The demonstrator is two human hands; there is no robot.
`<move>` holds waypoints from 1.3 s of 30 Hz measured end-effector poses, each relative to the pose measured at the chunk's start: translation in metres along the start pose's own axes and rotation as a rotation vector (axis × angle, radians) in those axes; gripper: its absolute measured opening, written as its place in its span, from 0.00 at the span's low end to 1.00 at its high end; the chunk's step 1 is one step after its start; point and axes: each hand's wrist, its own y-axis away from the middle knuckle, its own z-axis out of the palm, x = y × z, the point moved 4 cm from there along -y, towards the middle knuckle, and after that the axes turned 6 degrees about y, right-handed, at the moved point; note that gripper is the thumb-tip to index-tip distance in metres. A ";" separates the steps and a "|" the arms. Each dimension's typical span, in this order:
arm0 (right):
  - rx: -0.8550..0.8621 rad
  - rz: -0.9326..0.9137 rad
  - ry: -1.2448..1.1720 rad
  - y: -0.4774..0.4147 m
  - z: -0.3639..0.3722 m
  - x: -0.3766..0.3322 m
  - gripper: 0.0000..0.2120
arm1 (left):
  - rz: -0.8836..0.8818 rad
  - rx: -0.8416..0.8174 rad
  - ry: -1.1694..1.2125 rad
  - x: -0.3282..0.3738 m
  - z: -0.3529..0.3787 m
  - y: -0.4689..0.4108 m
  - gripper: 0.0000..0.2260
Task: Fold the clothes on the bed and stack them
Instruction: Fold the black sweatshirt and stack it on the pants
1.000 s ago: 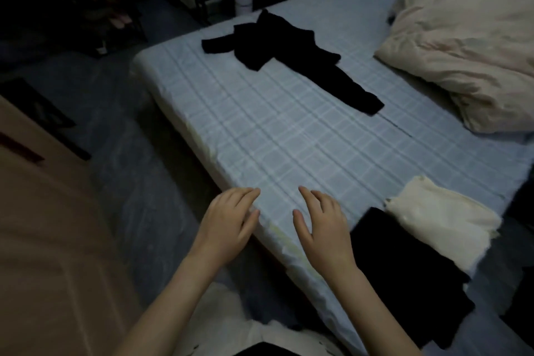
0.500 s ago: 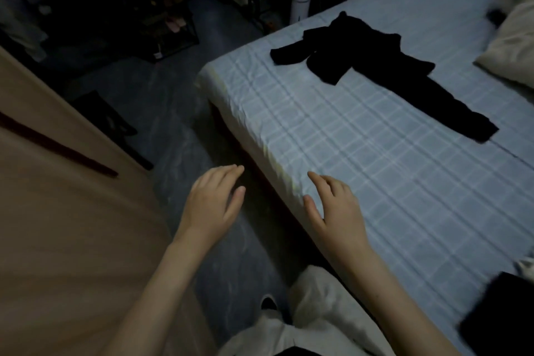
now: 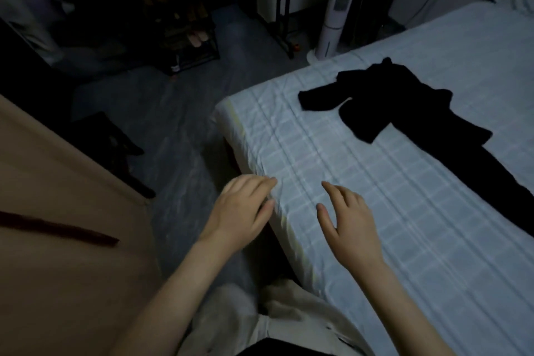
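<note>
As it lies unfolded on bed (image 3: 332,170) | black garment (image 3: 410,107), crumpled | maybe trousers

The person wears cream trousers (image 3: 291,309) and a dark top (image 3: 277,350), arms bare.

The bed sheet (image 3: 361,188), centre right of the frame, is matt checked cloth with fine creases. The black garment (image 3: 404,107) on it at upper right is matt, limp cloth. The panel (image 3: 57,254) at lower left has a smooth, light wood finish, the tower fan (image 3: 339,6) at top centre is smooth white plastic, and the floor (image 3: 179,124) has a faint sheen.
</note>
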 end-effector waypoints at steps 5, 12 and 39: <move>0.032 0.027 0.014 -0.081 0.000 -0.015 0.24 | -0.008 -0.046 0.052 -0.044 -0.006 -0.075 0.22; 0.100 0.253 0.029 -0.169 0.035 -0.023 0.21 | 0.119 -0.196 0.163 -0.122 0.010 -0.178 0.22; 0.122 0.907 -0.146 -0.375 0.166 0.232 0.25 | 0.406 -0.657 0.158 -0.145 0.316 -0.558 0.28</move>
